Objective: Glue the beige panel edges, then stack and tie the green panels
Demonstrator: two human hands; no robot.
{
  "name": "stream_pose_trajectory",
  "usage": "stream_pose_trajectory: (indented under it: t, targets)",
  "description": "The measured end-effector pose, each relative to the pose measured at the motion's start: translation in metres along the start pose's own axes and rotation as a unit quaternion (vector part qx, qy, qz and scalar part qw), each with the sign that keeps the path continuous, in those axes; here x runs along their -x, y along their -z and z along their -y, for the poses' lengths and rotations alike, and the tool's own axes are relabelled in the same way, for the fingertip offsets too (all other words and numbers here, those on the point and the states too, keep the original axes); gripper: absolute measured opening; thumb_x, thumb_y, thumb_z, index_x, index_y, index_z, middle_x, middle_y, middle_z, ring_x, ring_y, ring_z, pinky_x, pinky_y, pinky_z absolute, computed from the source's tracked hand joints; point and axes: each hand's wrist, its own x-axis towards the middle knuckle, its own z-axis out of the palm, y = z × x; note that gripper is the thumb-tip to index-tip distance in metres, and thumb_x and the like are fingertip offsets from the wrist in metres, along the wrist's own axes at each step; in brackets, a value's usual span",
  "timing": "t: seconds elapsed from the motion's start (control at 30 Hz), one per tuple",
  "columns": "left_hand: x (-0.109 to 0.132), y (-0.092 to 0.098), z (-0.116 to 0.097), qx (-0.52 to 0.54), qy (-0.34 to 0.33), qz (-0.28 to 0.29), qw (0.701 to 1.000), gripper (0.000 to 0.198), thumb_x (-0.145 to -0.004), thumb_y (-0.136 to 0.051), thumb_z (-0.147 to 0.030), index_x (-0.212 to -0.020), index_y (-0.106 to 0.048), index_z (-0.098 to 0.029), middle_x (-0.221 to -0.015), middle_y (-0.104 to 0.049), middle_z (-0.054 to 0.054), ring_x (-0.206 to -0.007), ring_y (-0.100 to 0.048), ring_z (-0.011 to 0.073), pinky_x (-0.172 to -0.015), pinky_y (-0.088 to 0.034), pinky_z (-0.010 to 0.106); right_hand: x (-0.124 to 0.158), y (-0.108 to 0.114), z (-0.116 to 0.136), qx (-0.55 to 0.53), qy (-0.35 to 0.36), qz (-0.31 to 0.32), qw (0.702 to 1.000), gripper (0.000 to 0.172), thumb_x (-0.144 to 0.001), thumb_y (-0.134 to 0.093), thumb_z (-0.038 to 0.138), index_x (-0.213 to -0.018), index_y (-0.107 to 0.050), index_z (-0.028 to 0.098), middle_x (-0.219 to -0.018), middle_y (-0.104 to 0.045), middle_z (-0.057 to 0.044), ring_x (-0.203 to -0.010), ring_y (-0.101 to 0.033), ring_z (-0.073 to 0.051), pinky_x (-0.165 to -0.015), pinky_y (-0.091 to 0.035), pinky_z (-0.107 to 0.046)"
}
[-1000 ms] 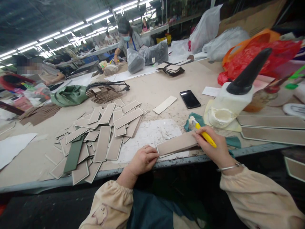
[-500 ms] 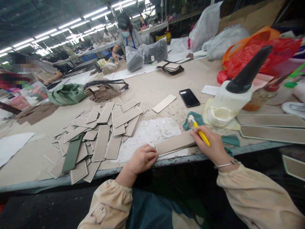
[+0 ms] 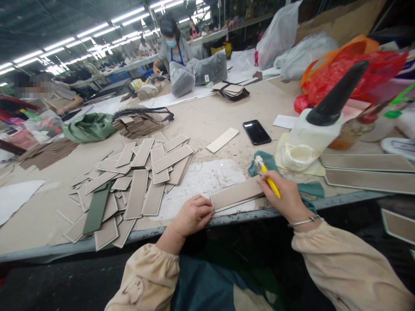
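While the worktable (image 3: 201, 114) fills my remote view, a flat beige strip (image 3: 238, 193) lies along its near edge, by its looks light, thin and springy, and best taken by the two ends. My left hand (image 3: 193, 216), knuckles up, pinches the left end between bent, gathered fingers, while my right hand (image 3: 284, 196) angles in from the opposite side, fingertips closed at the right end, the same grip clasping a yellow-handled brush (image 3: 271, 185), bristles pointing away from me.
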Motion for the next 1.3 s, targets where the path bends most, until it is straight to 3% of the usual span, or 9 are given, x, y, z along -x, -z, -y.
stream_pose_trajectory:
  t: [0.27, 0.43, 0.63, 1.3]
  targets:
    - [-0.0008, 0.0019, 0.0005, -0.031, 0.003, 0.005, 1.000, 0.012, -0.085, -0.057, -0.019, -0.084, -0.070, -0.019, -0.108, -0.064, 0.009, -0.100, -0.055, 0.0224, -0.088, -0.049, 0.039, 0.0023, 0.0014, 0.0001, 0.011, 0.010, 0.003, 1.000, 0.005, -0.087, -0.054, 0.020, -0.091, -0.052, 0.023, -0.082, -0.063, 0.000, -0.074, -0.064, -0.017, -0.066, -0.045, -0.025]
    - [-0.0003, 0.0004, 0.0011, -0.030, 0.008, 0.008, 0.999, 0.012, -0.085, -0.057, -0.019, -0.081, -0.068, -0.019, -0.109, -0.065, 0.008, -0.101, -0.055, 0.0222, -0.090, -0.049, 0.040, 0.0031, 0.0020, 0.0006, 0.003, 0.008, 0.014, 1.000, 0.006, -0.086, -0.055, 0.019, -0.091, -0.052, 0.022, -0.082, -0.062, 0.001, -0.074, -0.063, -0.016, -0.067, -0.044, -0.025]
    - [0.0004, -0.0009, 0.0017, -0.020, 0.010, -0.001, 1.000, 0.012, -0.085, -0.057, -0.018, -0.082, -0.069, -0.019, -0.109, -0.064, 0.008, -0.099, -0.056, 0.0217, -0.087, -0.050, 0.038, 0.0010, 0.0050, 0.0040, -0.005, -0.043, -0.002, 0.999, 0.005, -0.086, -0.058, 0.023, -0.088, -0.053, 0.023, -0.080, -0.063, 0.002, -0.070, -0.062, -0.015, -0.065, -0.044, -0.024]
    - [0.0004, -0.0013, 0.0000, -0.018, 0.008, -0.005, 1.000, 0.014, -0.086, -0.056, -0.018, -0.081, -0.068, -0.018, -0.095, -0.062, 0.008, -0.090, -0.056, 0.0184, -0.080, -0.050, 0.033, 0.0024, 0.0043, 0.0039, -0.004, -0.056, -0.009, 0.998, 0.005, -0.085, -0.058, 0.023, -0.088, -0.054, 0.023, -0.079, -0.062, 0.003, -0.069, -0.062, -0.014, -0.065, -0.044, -0.024]
